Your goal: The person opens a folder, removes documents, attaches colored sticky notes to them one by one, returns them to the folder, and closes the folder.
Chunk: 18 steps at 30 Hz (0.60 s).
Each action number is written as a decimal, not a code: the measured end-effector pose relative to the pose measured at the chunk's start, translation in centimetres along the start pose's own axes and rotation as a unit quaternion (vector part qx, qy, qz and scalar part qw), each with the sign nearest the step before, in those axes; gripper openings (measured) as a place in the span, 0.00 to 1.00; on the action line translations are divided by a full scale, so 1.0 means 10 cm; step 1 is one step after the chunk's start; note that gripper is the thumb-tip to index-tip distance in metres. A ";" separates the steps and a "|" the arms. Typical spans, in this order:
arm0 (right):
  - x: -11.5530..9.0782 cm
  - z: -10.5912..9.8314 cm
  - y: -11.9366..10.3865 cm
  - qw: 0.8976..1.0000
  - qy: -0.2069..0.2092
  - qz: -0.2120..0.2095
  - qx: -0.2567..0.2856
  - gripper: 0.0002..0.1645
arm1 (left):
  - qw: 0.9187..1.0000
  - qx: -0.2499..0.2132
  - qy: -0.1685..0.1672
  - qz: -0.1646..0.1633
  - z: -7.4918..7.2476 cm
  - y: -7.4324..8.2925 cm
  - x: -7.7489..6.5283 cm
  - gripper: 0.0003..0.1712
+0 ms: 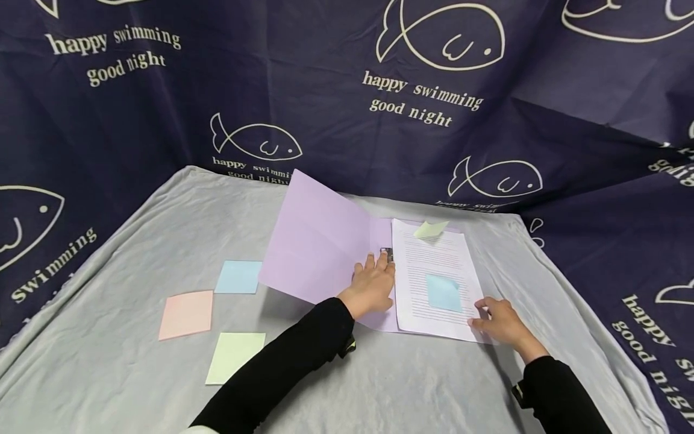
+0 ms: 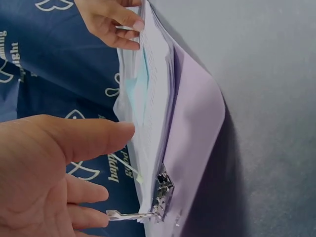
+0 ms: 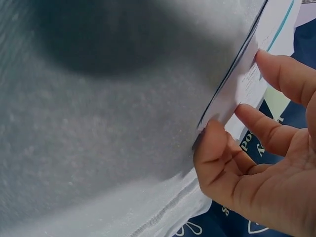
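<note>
A lilac folder (image 1: 320,241) lies open on the cloth-covered table, its left cover raised at a slant. On its right side sits a stack of printed paper (image 1: 412,289) with a blue sticky note (image 1: 444,293) and a pale green sticky note (image 1: 431,229) on top. My left hand (image 1: 371,286) reaches over the fold, fingers extended by the metal clip (image 2: 163,192); a fingertip meets or nearly meets the raised lever (image 2: 126,215). My right hand (image 1: 501,322) holds the stack's right edge, thumb and index finger on the page, other fingers bent at the edge (image 3: 212,106).
Left of the folder lie a blue sticky pad (image 1: 238,277), a pink one (image 1: 186,314) and a light green one (image 1: 237,357). The grey cloth (image 1: 406,386) covers the table. A dark blue curtain with fish prints (image 1: 325,72) hangs behind and at both sides.
</note>
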State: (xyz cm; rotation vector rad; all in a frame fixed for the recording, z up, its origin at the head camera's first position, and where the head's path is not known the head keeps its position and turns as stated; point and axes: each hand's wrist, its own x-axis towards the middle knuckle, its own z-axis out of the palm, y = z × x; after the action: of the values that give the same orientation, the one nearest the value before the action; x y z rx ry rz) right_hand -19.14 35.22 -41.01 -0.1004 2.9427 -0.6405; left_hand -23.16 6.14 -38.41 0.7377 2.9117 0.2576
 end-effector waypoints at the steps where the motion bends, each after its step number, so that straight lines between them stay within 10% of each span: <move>1: 0.00 0.00 0.00 1.000 0.000 -0.001 0.001 0.25 | 1.000 0.003 -0.002 -0.004 0.00 0.00 0.01 0.45; 18: 0.04 0.01 0.00 1.000 -0.021 0.006 -0.014 0.34 | 0.996 -0.037 -0.048 -0.065 -0.17 -0.13 0.40 0.61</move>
State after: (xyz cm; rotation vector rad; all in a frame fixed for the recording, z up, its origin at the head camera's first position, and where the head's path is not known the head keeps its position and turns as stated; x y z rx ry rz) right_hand -19.54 35.16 -41.11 -0.0961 2.9104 -0.5885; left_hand -27.59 6.71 -37.33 0.5329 2.8273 0.3046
